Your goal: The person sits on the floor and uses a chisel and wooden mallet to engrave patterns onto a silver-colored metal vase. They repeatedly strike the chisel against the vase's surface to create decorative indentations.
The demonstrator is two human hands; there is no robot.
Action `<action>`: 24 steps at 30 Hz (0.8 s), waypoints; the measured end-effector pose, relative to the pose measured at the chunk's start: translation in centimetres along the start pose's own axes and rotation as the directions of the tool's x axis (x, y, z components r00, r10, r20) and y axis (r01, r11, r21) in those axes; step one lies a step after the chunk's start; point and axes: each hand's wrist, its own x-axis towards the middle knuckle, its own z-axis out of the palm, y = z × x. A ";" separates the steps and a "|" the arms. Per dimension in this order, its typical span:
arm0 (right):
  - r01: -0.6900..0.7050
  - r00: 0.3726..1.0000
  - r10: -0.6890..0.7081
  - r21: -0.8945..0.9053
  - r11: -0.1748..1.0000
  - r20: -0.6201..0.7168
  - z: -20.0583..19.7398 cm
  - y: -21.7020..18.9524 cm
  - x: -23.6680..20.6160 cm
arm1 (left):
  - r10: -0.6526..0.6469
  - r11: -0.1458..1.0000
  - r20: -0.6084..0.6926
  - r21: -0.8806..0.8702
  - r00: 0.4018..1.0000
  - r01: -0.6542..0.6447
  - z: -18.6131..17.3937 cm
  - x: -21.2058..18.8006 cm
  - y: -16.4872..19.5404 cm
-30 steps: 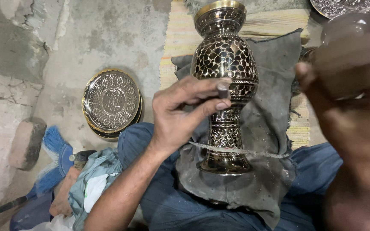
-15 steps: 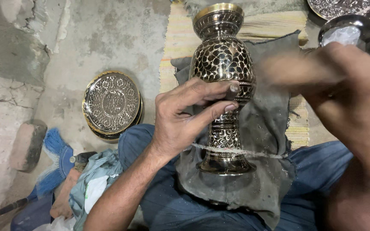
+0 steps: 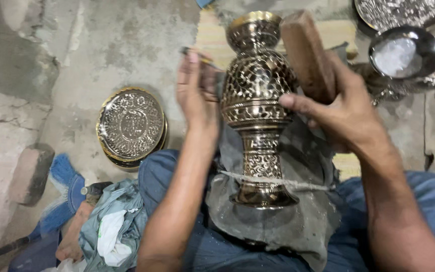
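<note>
Holding a thin tool (image 3: 200, 55) to the vase (image 3: 259, 90), wooden mallet (image 3: 305, 53) raised.

Vase stands upright on the grey cloth (image 3: 308, 211) over my lap. My left hand (image 3: 195, 95): fingers look pinched on the tool at the vase's upper left side, blurred, so tip contact unclear. My right hand (image 3: 338, 100): fingers clenched on the mallet, just right of the vase. To do it well, I judge: keep the tool steady, light taps, vase braced between the knees. Engraved plate (image 3: 129, 126) lies on the floor, left.
</note>
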 end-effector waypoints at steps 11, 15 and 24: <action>-0.255 0.932 0.232 0.049 0.966 0.279 -2.2 6.4 2.9 | 0.232 0.962 0.321 0.063 0.918 -0.265 3.4 -0.6 1.8; -0.238 0.936 0.215 0.050 0.970 0.278 -2.0 6.2 3.0 | 0.174 0.967 0.374 0.112 0.911 -0.231 5.6 -1.5 3.2; -0.184 0.983 0.171 -0.367 0.912 -0.069 -4.0 0.6 -0.7 | -0.302 0.464 0.618 0.761 0.726 -0.455 6.5 -9.6 8.6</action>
